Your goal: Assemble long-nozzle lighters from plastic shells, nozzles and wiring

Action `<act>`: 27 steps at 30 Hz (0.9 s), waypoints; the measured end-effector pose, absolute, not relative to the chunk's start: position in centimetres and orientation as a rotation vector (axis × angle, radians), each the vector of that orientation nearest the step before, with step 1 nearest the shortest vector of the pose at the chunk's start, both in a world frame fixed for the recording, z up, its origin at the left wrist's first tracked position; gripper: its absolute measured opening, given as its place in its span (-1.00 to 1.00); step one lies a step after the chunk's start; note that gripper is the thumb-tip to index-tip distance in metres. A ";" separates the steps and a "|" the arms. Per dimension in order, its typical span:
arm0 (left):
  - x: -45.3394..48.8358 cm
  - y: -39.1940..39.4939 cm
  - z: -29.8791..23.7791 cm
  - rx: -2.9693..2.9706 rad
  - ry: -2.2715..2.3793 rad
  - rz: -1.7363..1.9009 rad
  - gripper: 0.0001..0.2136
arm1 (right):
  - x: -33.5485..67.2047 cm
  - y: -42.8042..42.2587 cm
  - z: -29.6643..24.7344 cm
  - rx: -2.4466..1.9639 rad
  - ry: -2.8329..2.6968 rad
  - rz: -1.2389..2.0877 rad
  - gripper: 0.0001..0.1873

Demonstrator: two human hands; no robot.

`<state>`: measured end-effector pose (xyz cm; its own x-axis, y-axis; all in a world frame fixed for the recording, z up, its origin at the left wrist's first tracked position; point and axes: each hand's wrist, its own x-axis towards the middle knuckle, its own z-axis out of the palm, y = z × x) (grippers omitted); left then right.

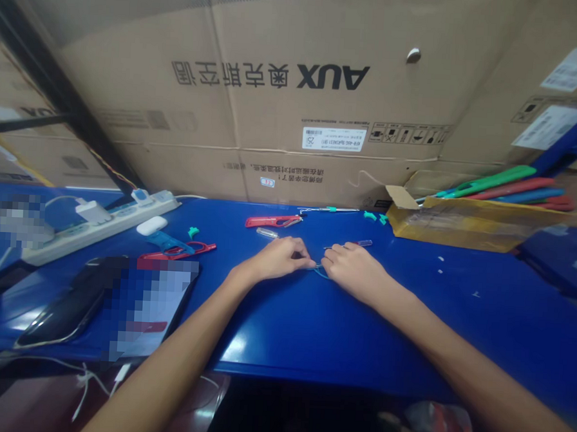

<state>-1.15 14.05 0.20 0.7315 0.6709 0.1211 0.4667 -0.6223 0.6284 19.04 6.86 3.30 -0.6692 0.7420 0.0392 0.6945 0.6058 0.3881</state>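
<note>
My left hand (280, 259) and my right hand (352, 268) rest knuckles-up on the blue table (282, 332), close together near its middle. Both have fingers curled in a pinch on a small blue plastic piece (320, 271) that shows between them; most of it is hidden under the fingers. A red plastic tool (273, 221) and a small clear tube (267, 232) lie just beyond my left hand. Another clear tube (359, 243) lies just beyond my right hand.
A cardboard tray (467, 224) with several long green, red and blue tools stands at the back right. A power strip (99, 227), a white case (151, 225), red and blue tools (176, 249), a dark phone (66, 307) lie at left. Big cardboard boxes (294, 100) wall the back.
</note>
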 end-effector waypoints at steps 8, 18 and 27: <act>-1.1 13.8 0.7 2.354 0.852 0.466 -0.83 | 19.3 6.8 2.6 1.264 2.770 0.760 -0.85; -1.0 13.7 0.9 2.329 0.854 0.448 -0.82 | 21.5 8.1 2.6 1.252 3.052 0.527 -0.79; -1.4 13.5 1.1 2.392 0.830 0.440 -0.77 | 25.1 8.1 3.2 1.650 2.958 0.192 -0.64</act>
<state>-1.43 13.55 1.13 0.7542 0.6458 0.1184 0.4606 -0.6490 0.6055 25.09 8.10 3.24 -0.5028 0.8209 0.2706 0.8491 0.5278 -0.0234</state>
